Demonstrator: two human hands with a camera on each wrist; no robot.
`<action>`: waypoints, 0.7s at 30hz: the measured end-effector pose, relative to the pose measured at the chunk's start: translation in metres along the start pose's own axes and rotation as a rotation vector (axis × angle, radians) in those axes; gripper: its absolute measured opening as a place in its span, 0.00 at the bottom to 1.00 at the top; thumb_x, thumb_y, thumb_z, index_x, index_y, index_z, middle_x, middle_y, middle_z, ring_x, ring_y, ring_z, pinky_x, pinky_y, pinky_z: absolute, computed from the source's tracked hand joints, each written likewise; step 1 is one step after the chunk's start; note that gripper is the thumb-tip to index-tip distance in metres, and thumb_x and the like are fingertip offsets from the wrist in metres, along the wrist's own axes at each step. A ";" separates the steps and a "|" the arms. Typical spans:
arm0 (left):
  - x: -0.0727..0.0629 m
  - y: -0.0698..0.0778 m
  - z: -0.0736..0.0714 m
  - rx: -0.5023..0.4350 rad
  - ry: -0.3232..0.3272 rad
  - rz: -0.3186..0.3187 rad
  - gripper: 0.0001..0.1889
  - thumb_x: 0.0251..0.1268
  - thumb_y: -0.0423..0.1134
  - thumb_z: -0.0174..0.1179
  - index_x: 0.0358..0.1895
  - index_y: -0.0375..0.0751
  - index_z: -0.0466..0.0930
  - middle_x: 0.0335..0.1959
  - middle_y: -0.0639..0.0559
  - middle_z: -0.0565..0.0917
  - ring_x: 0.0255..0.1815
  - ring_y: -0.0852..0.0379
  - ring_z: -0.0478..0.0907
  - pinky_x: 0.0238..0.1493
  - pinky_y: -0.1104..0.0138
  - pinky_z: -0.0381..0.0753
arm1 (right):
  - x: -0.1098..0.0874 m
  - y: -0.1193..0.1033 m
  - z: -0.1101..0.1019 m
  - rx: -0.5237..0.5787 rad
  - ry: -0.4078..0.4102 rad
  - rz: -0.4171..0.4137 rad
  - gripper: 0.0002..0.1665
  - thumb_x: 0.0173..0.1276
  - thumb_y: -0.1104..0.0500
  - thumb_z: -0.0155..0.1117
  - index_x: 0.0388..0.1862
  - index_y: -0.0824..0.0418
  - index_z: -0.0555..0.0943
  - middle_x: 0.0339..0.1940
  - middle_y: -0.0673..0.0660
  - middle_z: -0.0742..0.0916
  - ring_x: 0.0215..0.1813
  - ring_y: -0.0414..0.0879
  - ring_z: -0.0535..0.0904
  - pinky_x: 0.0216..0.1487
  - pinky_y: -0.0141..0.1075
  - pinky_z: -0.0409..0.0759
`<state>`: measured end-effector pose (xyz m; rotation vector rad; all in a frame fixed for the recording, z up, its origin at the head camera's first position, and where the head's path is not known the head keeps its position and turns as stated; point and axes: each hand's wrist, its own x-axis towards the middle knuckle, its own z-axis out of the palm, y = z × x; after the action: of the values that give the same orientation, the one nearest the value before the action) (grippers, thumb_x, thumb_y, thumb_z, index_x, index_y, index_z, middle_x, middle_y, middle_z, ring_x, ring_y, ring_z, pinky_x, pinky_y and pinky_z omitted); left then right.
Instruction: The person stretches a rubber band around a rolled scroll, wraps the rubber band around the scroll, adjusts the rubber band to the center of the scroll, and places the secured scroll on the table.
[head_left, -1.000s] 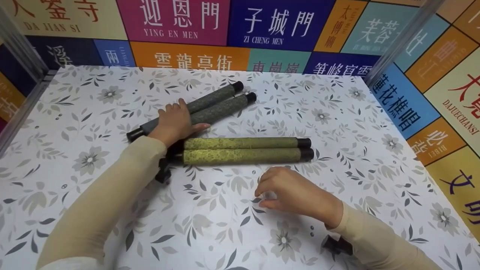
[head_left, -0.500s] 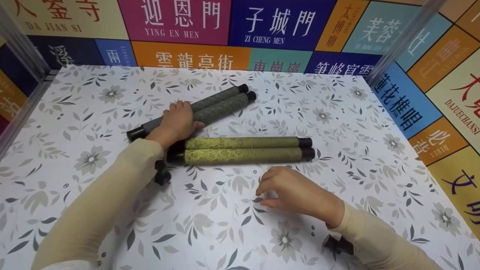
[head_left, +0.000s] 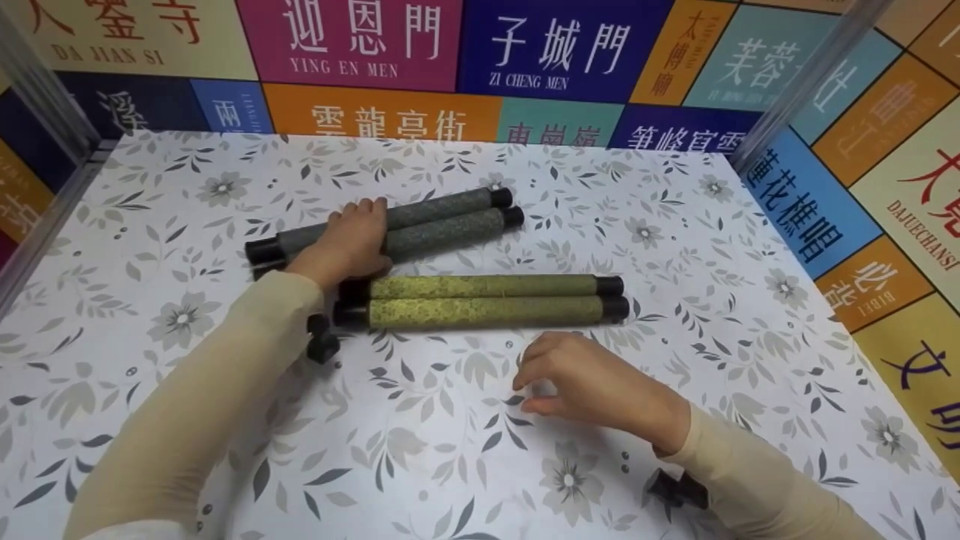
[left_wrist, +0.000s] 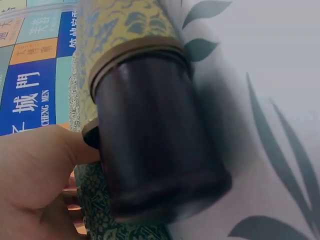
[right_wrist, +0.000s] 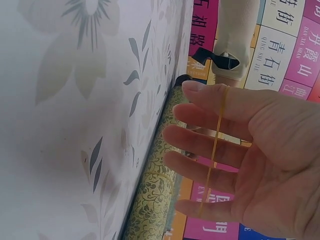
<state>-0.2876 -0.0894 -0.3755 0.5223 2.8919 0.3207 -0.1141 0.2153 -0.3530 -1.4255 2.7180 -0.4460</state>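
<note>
My left hand (head_left: 352, 240) grips a pair of grey-green patterned scrolls (head_left: 450, 214) with black end knobs, lying side by side and slightly slanted. In the left wrist view its thumb lies near the dark green scroll (left_wrist: 102, 210), partly behind a black end knob (left_wrist: 155, 135). Just in front, two yellow-green scrolls (head_left: 487, 298) lie parallel, side by side, near the left wrist. My right hand (head_left: 581, 379) hovers in front of them with fingers apart and loosely bent. A thin yellow rubber band (right_wrist: 214, 155) stretches across it from thumb to little finger.
The table (head_left: 420, 465) has a white floral cover. Panels with large printed characters (head_left: 555, 52) stand along its back and right. A black wrist camera mount (head_left: 322, 341) sits under the left wrist, another black mount (head_left: 675, 489) under the right.
The grey-green scrolls have swung closer to parallel with the yellow-green ones, their right ends moving toward the front under my left hand. My right hand has hardly moved.
</note>
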 end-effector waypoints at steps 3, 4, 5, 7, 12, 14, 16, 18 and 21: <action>0.001 0.000 0.004 0.015 0.020 0.009 0.44 0.56 0.45 0.68 0.69 0.24 0.55 0.65 0.26 0.64 0.66 0.28 0.62 0.68 0.37 0.63 | -0.001 0.000 0.000 -0.004 0.011 -0.004 0.08 0.54 0.58 0.76 0.33 0.58 0.88 0.32 0.50 0.89 0.38 0.43 0.83 0.45 0.37 0.83; 0.002 0.000 0.005 0.015 0.027 0.010 0.43 0.54 0.45 0.69 0.66 0.24 0.57 0.63 0.26 0.66 0.65 0.28 0.63 0.68 0.37 0.63 | -0.001 0.000 0.000 -0.004 0.011 -0.002 0.08 0.54 0.58 0.76 0.33 0.58 0.88 0.32 0.50 0.89 0.38 0.43 0.83 0.45 0.37 0.83; 0.002 0.001 0.006 0.013 0.032 0.009 0.42 0.54 0.46 0.69 0.64 0.24 0.58 0.61 0.26 0.67 0.64 0.28 0.64 0.67 0.38 0.64 | -0.001 0.000 0.000 -0.003 0.009 0.002 0.08 0.54 0.58 0.76 0.33 0.57 0.88 0.32 0.50 0.89 0.39 0.43 0.83 0.45 0.37 0.83; 0.003 0.001 0.007 0.013 0.040 0.002 0.42 0.52 0.47 0.70 0.63 0.25 0.58 0.60 0.27 0.68 0.63 0.29 0.65 0.66 0.38 0.64 | -0.001 0.000 0.000 -0.001 0.003 0.015 0.08 0.55 0.58 0.75 0.34 0.57 0.88 0.33 0.50 0.89 0.39 0.43 0.83 0.45 0.36 0.84; 0.006 0.001 0.006 0.019 0.028 -0.019 0.44 0.52 0.48 0.69 0.66 0.28 0.56 0.62 0.28 0.66 0.64 0.29 0.63 0.65 0.36 0.62 | -0.001 0.000 -0.003 -0.003 -0.014 0.050 0.09 0.56 0.56 0.75 0.36 0.57 0.89 0.35 0.50 0.89 0.40 0.43 0.83 0.46 0.36 0.84; 0.007 0.001 0.006 0.031 0.019 -0.025 0.46 0.52 0.49 0.69 0.68 0.28 0.55 0.63 0.28 0.66 0.65 0.29 0.62 0.65 0.35 0.62 | -0.001 0.000 -0.004 -0.008 -0.017 0.053 0.10 0.56 0.56 0.76 0.36 0.57 0.89 0.35 0.50 0.89 0.41 0.43 0.84 0.47 0.37 0.84; 0.007 0.001 0.006 0.040 0.013 -0.031 0.47 0.51 0.50 0.69 0.69 0.29 0.55 0.64 0.28 0.65 0.65 0.29 0.62 0.65 0.35 0.62 | -0.001 0.000 -0.004 -0.015 -0.016 0.054 0.10 0.56 0.55 0.76 0.36 0.57 0.89 0.36 0.50 0.89 0.41 0.44 0.84 0.48 0.38 0.84; 0.006 0.000 0.008 0.040 0.016 -0.032 0.45 0.52 0.50 0.68 0.67 0.29 0.57 0.63 0.29 0.66 0.64 0.29 0.62 0.64 0.35 0.63 | -0.001 0.000 -0.003 -0.018 -0.008 0.051 0.11 0.55 0.55 0.76 0.36 0.57 0.89 0.36 0.50 0.89 0.42 0.44 0.84 0.48 0.38 0.84; 0.004 0.000 0.009 0.036 0.026 -0.032 0.42 0.53 0.51 0.66 0.64 0.29 0.58 0.60 0.29 0.67 0.61 0.30 0.64 0.62 0.36 0.64 | -0.002 0.002 -0.002 -0.020 0.012 0.041 0.11 0.55 0.55 0.77 0.36 0.57 0.89 0.36 0.50 0.89 0.43 0.44 0.83 0.48 0.37 0.83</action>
<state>-0.2892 -0.0867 -0.3842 0.4801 2.9323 0.2733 -0.1144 0.2185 -0.3517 -1.3732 2.7634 -0.4279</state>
